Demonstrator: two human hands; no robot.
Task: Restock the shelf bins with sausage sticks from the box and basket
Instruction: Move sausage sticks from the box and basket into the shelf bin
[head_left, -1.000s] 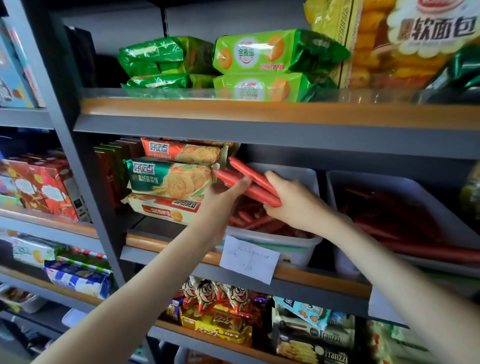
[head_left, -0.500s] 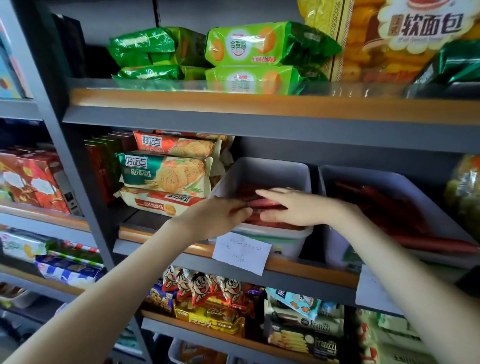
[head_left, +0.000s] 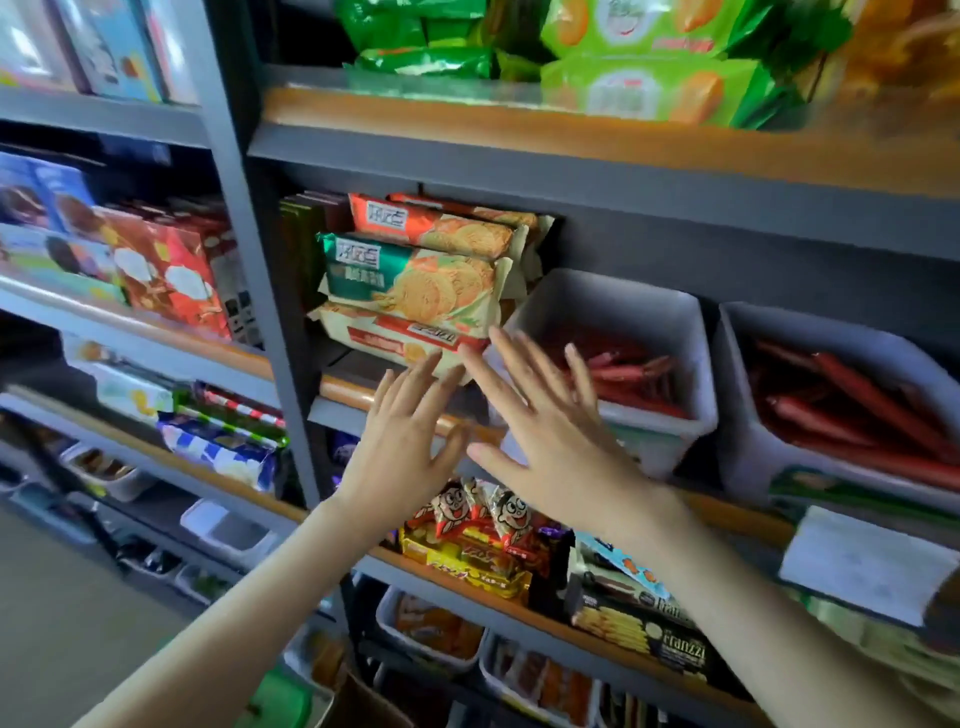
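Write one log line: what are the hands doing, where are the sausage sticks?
left hand: open, empty | right hand: open, empty | sausage sticks: lying in white bin

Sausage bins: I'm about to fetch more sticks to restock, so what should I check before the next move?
1. Left hand empty, fingers spread: ok.
2. Right hand empty, fingers spread: ok.
3. Sticks lie inside the left bin, none over its rim: ok.
4. Left bin has room above the sticks: ok.
5. Right bin has room: ok.
6. Box and basket within reach: cannot tell, neither is plainly in view.
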